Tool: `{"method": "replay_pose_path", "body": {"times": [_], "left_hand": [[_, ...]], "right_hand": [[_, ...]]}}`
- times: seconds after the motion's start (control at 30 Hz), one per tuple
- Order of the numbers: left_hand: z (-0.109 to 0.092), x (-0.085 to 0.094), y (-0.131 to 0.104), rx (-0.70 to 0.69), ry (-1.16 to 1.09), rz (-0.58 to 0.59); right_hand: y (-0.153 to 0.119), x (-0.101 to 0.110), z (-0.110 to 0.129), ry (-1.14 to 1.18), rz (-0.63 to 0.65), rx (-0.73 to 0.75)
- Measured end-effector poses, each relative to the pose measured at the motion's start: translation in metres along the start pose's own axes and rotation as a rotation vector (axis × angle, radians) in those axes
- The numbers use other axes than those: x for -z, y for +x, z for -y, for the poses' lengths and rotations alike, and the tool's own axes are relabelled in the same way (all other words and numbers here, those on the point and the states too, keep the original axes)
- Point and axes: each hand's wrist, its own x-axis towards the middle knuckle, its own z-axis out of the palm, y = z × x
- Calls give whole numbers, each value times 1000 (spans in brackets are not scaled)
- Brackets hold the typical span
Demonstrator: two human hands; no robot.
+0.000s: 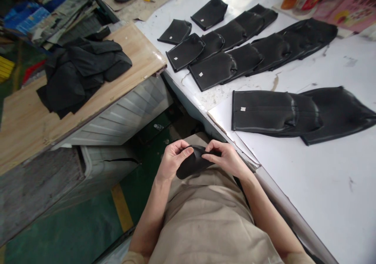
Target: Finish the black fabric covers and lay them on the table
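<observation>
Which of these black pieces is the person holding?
The black piece pinched by the left hand and right hand, before the beige clothing; the other black pieces lie on the white table or wooden board.

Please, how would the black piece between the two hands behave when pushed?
The black piece would probably bend easily: its edge looks thin and curved. It seems light, as the left hand and right hand only pinch it.

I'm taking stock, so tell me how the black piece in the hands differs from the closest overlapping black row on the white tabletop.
The held black piece is pinched by the left hand and right hand; the black row lies untouched on the white tabletop. The row shows a white tag; the held piece shows none. Both are black.
</observation>
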Motion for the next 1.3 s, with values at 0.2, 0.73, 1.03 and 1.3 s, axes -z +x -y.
{"method": "replay_pose_path", "body": {"times": [0.2,0.73,1.03,1.3], "left_hand": [[5,6,0,-17,-77,11],[-1,16,-6,-29,2,-124],[4,22,1,-81,-131,-303],[11,21,1,-150,-122,-304]], "right_hand": [[-2,5,-10,36,-4,6],[4,13,-13,73,-40,7],[-13,27,-42,313,-105,-88],[-8,11,-43,283,-319,12]]}}
